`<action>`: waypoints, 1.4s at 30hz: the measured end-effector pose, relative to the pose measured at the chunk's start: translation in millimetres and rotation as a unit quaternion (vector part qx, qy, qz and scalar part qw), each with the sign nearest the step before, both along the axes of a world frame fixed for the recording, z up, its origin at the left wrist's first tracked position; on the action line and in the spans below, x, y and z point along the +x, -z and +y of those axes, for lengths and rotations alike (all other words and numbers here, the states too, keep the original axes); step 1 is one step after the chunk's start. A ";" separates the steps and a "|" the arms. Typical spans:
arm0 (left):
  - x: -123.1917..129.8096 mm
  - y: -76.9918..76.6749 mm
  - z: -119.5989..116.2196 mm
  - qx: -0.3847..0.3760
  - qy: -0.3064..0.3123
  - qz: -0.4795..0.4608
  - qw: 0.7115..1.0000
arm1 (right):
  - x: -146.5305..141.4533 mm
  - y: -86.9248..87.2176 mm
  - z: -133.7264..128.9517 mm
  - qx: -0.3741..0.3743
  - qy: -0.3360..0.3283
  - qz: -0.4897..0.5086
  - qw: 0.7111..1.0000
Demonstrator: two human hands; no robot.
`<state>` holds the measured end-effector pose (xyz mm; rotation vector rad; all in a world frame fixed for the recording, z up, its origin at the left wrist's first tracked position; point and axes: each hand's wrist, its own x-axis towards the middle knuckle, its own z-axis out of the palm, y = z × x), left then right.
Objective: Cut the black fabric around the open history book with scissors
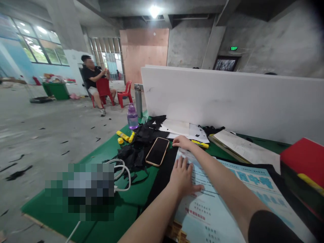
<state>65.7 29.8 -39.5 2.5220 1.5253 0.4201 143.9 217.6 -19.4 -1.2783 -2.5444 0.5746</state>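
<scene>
A light blue printed sheet [202, 202] lies over a black sheet [162, 179] on the green tabletop. Pressed flat on the printed sheet's left part is my left hand [181, 173], with fingers spread. Farther forward, my right hand [183, 142] rests at the far left corner of the sheets. Its fingers are curled together, and what they hold, if anything, is hidden. A phone [157, 152] with a dark screen lies just left of both hands. Beyond the right hand is a yellow glue stick [199, 144].
Black scraps [135, 153], glue sticks [123, 135] and a purple bottle [132, 116] are on the left. A white cable [130, 182] loops nearby. A white board [227, 101] stands behind; a red box [303, 158] is at right. A person [92, 76] sits by red chairs.
</scene>
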 end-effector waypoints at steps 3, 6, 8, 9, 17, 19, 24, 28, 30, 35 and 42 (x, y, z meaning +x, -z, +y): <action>-0.6 -0.9 0.6 -0.027 -0.006 0.003 1.000 | 0.6 6.3 -7.2 0.028 0.020 0.010 0.999; -0.9 -2.1 0.6 -0.037 -0.007 -0.001 0.999 | 4.9 7.0 -14.6 0.046 0.038 0.016 0.998; -1.0 -2.1 0.8 -0.036 -0.007 -0.006 0.999 | 12.2 3.8 -17.1 0.046 0.053 0.014 0.997; -1.0 -1.8 1.1 -0.035 -0.007 -0.008 0.999 | 17.3 1.4 -17.7 0.041 0.061 0.009 0.997; -0.9 5.3 0.8 -0.007 -0.014 -0.015 1.000 | 65.3 -9.1 -24.8 0.004 0.102 -0.047 0.994; -0.4 6.4 0.0 0.001 -0.015 -0.016 1.000 | 70.4 -5.2 -29.5 0.009 0.113 -0.054 0.992; 0.5 6.9 -0.3 0.008 -0.018 -0.009 1.000 | 69.6 6.5 -48.9 0.070 0.126 -0.054 0.988; 0.4 8.2 0.6 0.013 -0.013 -0.002 1.000 | 66.2 12.7 -70.3 0.132 0.125 -0.057 0.982; 0.7 10.3 1.2 0.024 -0.014 0.000 1.000 | 66.5 15.4 -80.4 0.153 0.109 -0.061 0.980; 2.5 16.6 2.4 0.053 -0.021 0.010 0.998 | 74.0 21.3 -97.8 0.174 0.050 -0.067 0.981; 5.1 15.4 1.1 0.049 -0.026 0.028 0.998 | 93.3 31.1 -112.7 0.149 0.008 -0.063 0.987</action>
